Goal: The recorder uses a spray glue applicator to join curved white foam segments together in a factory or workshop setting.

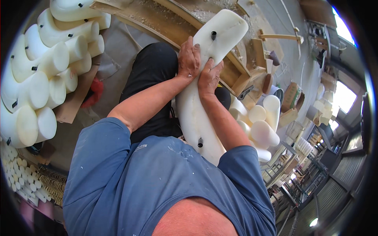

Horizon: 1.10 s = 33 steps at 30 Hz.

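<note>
- While both forearms are reaching up from the lower edge, the left hand (188, 59) is lying flat on the long white foam piece (197, 114), its fingers spread and bent over the piece's left edge, pressing rather than closing into a fist.
- The right hand (208, 78) is sitting just beside the left, palm down on the same foam piece, thumb and fingers curling around its right side in a loose grip.
- The foam piece is stretching from the person's lap up to the wooden frame (236, 74), its rounded upper end resting over the frame.
- Two small black plugs are sticking out of the foam: one (213, 35) near the upper end above the hands, another (200, 142) near the lower end close to the blue shirt (157, 177).
- Black trousers (153, 74) are showing under the left forearm.
- A stack of white foam cylinders (43, 74) is lying well apart on the left, several bearing small black marks.
- More white foam rolls (262, 126) are lying near the right elbow, beside the frame.
- Sawdust is covering the wooden surface (157, 15) at the top.
</note>
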Each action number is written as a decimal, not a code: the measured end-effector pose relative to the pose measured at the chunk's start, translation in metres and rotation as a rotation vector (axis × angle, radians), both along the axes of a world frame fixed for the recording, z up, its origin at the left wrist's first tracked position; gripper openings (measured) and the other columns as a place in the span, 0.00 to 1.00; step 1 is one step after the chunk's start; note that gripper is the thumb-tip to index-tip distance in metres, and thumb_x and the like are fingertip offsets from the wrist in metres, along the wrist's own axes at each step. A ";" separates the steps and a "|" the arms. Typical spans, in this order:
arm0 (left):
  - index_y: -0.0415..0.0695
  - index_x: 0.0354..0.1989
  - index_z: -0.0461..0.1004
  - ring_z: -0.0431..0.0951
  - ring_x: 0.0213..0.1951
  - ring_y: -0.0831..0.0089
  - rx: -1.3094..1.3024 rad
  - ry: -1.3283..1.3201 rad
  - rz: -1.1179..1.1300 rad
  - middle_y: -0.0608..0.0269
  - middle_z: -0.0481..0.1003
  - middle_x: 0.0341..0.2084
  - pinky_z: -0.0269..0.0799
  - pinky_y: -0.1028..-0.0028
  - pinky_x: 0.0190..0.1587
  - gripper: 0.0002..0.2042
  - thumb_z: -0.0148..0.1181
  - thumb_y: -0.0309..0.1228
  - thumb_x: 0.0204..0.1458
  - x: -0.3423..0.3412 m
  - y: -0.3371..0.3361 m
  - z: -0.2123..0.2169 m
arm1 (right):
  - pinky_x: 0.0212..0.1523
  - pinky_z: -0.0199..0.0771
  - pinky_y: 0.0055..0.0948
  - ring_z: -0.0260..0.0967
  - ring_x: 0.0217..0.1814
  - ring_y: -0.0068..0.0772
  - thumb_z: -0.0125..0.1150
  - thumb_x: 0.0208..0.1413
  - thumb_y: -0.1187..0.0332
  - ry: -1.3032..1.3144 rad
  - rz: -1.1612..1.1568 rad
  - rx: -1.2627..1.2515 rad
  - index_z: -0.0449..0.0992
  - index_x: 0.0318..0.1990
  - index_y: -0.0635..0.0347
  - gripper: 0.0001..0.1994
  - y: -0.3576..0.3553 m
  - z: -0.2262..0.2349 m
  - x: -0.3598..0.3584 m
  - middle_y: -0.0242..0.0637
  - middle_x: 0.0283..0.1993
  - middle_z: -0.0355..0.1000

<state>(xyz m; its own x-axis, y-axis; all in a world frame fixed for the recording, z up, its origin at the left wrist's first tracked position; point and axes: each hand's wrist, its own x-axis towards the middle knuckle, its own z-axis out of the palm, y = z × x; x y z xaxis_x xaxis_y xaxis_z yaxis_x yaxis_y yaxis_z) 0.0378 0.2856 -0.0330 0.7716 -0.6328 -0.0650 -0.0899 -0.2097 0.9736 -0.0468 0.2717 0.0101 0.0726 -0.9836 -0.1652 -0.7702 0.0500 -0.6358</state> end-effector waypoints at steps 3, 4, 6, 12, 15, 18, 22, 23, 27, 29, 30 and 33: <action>0.30 0.65 0.66 0.71 0.58 0.38 -0.002 -0.012 0.005 0.32 0.72 0.55 0.67 0.53 0.63 0.26 0.45 0.41 0.71 0.001 -0.002 0.000 | 0.67 0.62 0.47 0.65 0.68 0.64 0.45 0.71 0.52 0.017 -0.001 -0.037 0.58 0.71 0.68 0.31 0.001 -0.004 -0.001 0.64 0.66 0.66; 0.30 0.65 0.66 0.71 0.59 0.38 0.009 0.009 -0.001 0.32 0.72 0.56 0.67 0.53 0.63 0.26 0.45 0.41 0.71 0.001 -0.002 0.000 | 0.67 0.62 0.47 0.64 0.68 0.64 0.45 0.71 0.52 0.021 0.001 -0.053 0.58 0.71 0.68 0.31 0.000 -0.004 -0.002 0.64 0.66 0.66; 0.33 0.65 0.66 0.71 0.60 0.39 -0.005 0.026 -0.003 0.34 0.72 0.57 0.67 0.53 0.64 0.26 0.46 0.42 0.70 0.005 0.000 0.000 | 0.68 0.62 0.46 0.65 0.69 0.61 0.47 0.70 0.48 -0.042 0.014 -0.008 0.58 0.72 0.66 0.33 -0.001 0.002 -0.005 0.62 0.67 0.66; 0.40 0.67 0.68 0.70 0.64 0.45 0.020 -0.026 -0.070 0.43 0.72 0.61 0.64 0.57 0.67 0.26 0.45 0.45 0.70 0.014 0.005 0.001 | 0.66 0.65 0.43 0.69 0.67 0.53 0.48 0.70 0.43 -0.320 -0.007 0.208 0.60 0.71 0.64 0.35 -0.025 0.036 -0.006 0.55 0.63 0.71; 0.42 0.69 0.67 0.69 0.65 0.47 -0.081 0.060 -0.123 0.43 0.70 0.63 0.62 0.58 0.68 0.26 0.46 0.45 0.70 0.029 -0.006 0.003 | 0.66 0.66 0.45 0.69 0.67 0.59 0.48 0.69 0.42 -0.239 -0.014 0.110 0.58 0.72 0.66 0.37 -0.040 0.036 0.007 0.61 0.64 0.70; 0.44 0.72 0.64 0.66 0.68 0.50 -0.144 0.306 -0.251 0.44 0.67 0.66 0.59 0.59 0.70 0.26 0.46 0.44 0.70 0.042 -0.026 0.002 | 0.69 0.64 0.46 0.66 0.69 0.62 0.49 0.68 0.42 -0.195 -0.019 0.037 0.53 0.74 0.68 0.41 -0.045 0.025 0.010 0.64 0.67 0.67; 0.52 0.74 0.63 0.65 0.69 0.52 -0.070 0.147 -0.302 0.48 0.65 0.68 0.60 0.59 0.70 0.26 0.47 0.43 0.69 0.037 -0.032 -0.005 | 0.72 0.59 0.45 0.60 0.74 0.62 0.52 0.67 0.41 -0.147 -0.039 0.008 0.47 0.77 0.68 0.45 -0.047 0.012 0.010 0.63 0.72 0.60; 0.56 0.73 0.63 0.65 0.68 0.50 -0.044 0.146 -0.291 0.50 0.65 0.68 0.62 0.56 0.68 0.26 0.49 0.45 0.68 0.035 -0.033 -0.006 | 0.73 0.58 0.46 0.59 0.75 0.62 0.52 0.67 0.41 -0.124 -0.030 0.006 0.46 0.77 0.68 0.45 -0.048 0.009 0.012 0.63 0.73 0.59; 0.60 0.73 0.63 0.67 0.66 0.50 0.025 -0.018 -0.238 0.54 0.66 0.66 0.64 0.54 0.66 0.26 0.51 0.43 0.67 0.025 -0.032 -0.005 | 0.74 0.57 0.47 0.57 0.76 0.61 0.52 0.67 0.42 -0.063 -0.021 -0.003 0.44 0.78 0.66 0.45 -0.050 0.004 0.017 0.62 0.75 0.55; 0.61 0.73 0.62 0.67 0.65 0.49 0.055 -0.038 -0.223 0.54 0.66 0.65 0.65 0.52 0.65 0.26 0.52 0.43 0.66 0.021 -0.032 -0.002 | 0.73 0.57 0.47 0.57 0.75 0.61 0.52 0.67 0.42 -0.069 -0.015 -0.013 0.44 0.78 0.65 0.45 -0.051 0.002 0.017 0.62 0.74 0.56; 0.61 0.73 0.63 0.67 0.65 0.49 0.042 -0.061 -0.202 0.54 0.66 0.65 0.66 0.52 0.65 0.26 0.53 0.43 0.66 0.019 -0.032 0.000 | 0.73 0.58 0.47 0.58 0.75 0.61 0.52 0.67 0.43 -0.086 -0.016 -0.014 0.44 0.78 0.65 0.45 -0.050 0.001 0.017 0.62 0.74 0.57; 0.61 0.73 0.63 0.67 0.65 0.48 0.067 -0.074 -0.189 0.55 0.66 0.65 0.66 0.50 0.63 0.26 0.53 0.44 0.66 0.015 -0.031 0.000 | 0.71 0.60 0.49 0.60 0.73 0.63 0.53 0.66 0.43 -0.099 -0.004 -0.026 0.45 0.78 0.64 0.44 -0.052 -0.004 0.018 0.63 0.72 0.59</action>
<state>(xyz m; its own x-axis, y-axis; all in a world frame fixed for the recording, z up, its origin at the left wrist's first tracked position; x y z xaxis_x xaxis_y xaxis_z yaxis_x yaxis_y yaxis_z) 0.0527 0.2542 -0.0334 0.6441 -0.7626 -0.0591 -0.2047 -0.2463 0.9473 -0.0292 0.2201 0.0057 0.0834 -0.9878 -0.1316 -0.7032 0.0352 -0.7102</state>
